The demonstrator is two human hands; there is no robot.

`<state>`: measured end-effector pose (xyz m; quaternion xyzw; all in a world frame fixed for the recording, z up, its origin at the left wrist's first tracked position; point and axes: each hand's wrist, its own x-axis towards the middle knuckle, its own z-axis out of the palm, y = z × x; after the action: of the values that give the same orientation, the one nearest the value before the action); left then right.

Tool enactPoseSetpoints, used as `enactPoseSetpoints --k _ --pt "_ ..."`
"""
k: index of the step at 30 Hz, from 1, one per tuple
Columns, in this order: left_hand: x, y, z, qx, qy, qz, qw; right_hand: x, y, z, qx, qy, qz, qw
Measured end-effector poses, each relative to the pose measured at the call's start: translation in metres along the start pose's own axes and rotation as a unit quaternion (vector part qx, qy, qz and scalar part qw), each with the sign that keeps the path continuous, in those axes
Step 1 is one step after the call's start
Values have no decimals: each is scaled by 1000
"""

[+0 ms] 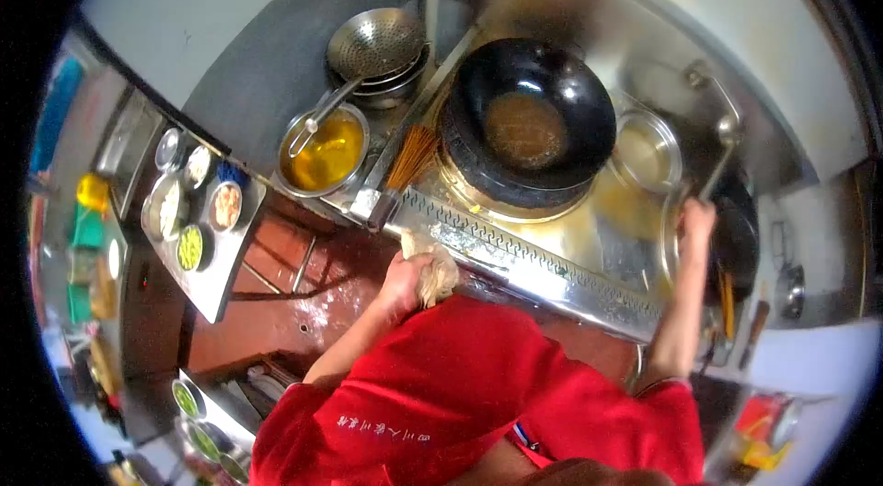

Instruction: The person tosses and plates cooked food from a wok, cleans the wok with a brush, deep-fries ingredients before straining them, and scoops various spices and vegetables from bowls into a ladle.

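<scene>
My left hand is closed around a crumpled beige cloth at the stove's front edge. On the right, my right hand grips the lower end of a jointed metal tap arm that comes off the back wall. A black wok sits on the burner between my hands, with a little brownish liquid in its bottom. Neither hand touches the wok. Left of it, a bamboo brush leans near the stove's corner.
A metal pot of yellow oil with a ladle across it stands at left, before a stacked strainer. A round metal pot is right of the wok. Bowls of ingredients stand on a side table.
</scene>
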<state>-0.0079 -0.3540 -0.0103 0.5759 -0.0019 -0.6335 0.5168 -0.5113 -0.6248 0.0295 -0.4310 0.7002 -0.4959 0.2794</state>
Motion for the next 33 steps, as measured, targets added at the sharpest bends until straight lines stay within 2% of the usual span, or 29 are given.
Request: enactPoseSetpoints --k 1,3,5,8,10,14,17,18,19,20,21,23,24,25,26,27,28,29,31,33 --pt "6 -5 -3 13 -14 5 1000 -18 16 9 -9 17 -6 1000" --pt "20 -17 -8 16 -29 9 999 -90 -2 25 28 -20 26 999" --pt "26 -19 1 -3 -25 1 1000 -138 -14 28 -19 -42 46 998" --pt "50 -28 11 -30 -26 -5 999 -146 64 16 -101 41 -129 986" --pt "46 -14 22 95 -62 16 993 -178 59 7 -108 43 -97 988" --pt "46 -13 41 55 -70 19 996 -226 82 -8 -143 46 -105 983" --pt "47 -9 44 55 -63 10 996 -263 75 -9 -153 -22 -51 987" --pt "55 -13 37 115 -96 50 987 -272 87 -2 -123 -24 -50 991" --pt "64 -17 29 172 -124 93 973 -282 73 4 -99 -58 25 993" --pt "84 -32 12 288 -181 179 923 -287 82 9 -91 -77 29 992" --pt "91 -34 2 337 -195 234 891 -294 93 15 -80 -104 31 991" --pt "86 -31 2 228 -152 148 950 -302 104 27 -118 -137 -44 983" --pt "80 -25 5 153 -111 92 978 -300 127 30 -62 -169 9 984" --pt "74 -19 6 100 -76 53 991 -299 151 39 37 -185 -12 982" --pt "69 -12 7 67 -55 31 996 -299 156 43 -25 -205 -35 978" --pt "64 -3 6 42 -37 14 998 -311 130 44 -1 -238 3 971" --pt "47 13 4 1 -45 11 999 -313 127 46 -67 -249 -19 966" --pt "82 -16 -17 26 -83 117 989 -314 124 48 -132 -258 -42 956" --pt "76 -4 -39 91 -70 150 982 -309 121 55 -190 -260 -73 944" --pt "76 -7 -67 72 -24 196 978 -300 126 66 -198 -254 -93 942"
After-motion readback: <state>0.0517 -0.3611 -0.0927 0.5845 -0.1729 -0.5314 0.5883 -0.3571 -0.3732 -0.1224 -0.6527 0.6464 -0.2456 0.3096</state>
